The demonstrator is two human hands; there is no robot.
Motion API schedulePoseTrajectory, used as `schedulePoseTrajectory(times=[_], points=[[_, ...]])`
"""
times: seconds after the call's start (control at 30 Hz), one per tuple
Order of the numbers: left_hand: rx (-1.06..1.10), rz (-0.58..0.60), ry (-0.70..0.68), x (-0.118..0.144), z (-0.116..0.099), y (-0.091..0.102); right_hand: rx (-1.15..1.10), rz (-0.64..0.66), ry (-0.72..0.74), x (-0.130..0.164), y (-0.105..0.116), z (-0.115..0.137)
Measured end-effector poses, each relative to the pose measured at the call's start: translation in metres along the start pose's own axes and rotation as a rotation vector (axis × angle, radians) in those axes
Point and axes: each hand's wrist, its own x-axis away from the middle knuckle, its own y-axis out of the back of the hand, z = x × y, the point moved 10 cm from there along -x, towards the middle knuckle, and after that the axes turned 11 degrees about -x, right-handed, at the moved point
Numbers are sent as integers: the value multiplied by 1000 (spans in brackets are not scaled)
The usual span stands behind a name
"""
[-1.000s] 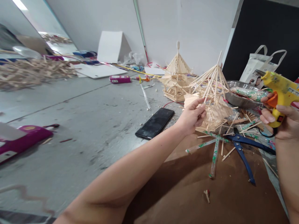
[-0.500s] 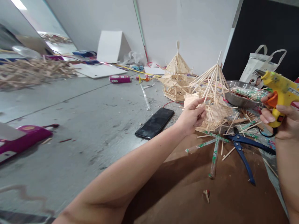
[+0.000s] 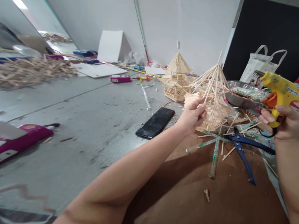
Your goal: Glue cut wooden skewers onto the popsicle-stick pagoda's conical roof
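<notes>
Pinching a thin stick of the unfinished stick tower [image 3: 213,102] on the brown board [image 3: 210,199], your left hand [image 3: 192,116] steadies it. Your right hand [image 3: 283,121] is clenched around the yellow glue gun [image 3: 279,90], raised just right of the tower above the blue pliers [image 3: 243,149].

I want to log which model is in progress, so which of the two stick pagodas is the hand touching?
The nearer, unfinished pagoda with bare sticks fanning from its peak: the left hand pinches one of its sticks. The finished pagoda stands farther back, untouched.

Glue gun [image 3: 279,90] in the right hand [image 3: 281,119] nudging slightly left, nozzle a touch closer to the stick roof [image 3: 213,82]
</notes>
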Motion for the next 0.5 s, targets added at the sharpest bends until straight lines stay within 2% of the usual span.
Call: schedulePoseTrajectory(times=[0.5], points=[[-6, -57, -7, -1, 2, 6, 11, -3, -14, 0, 1, -1]])
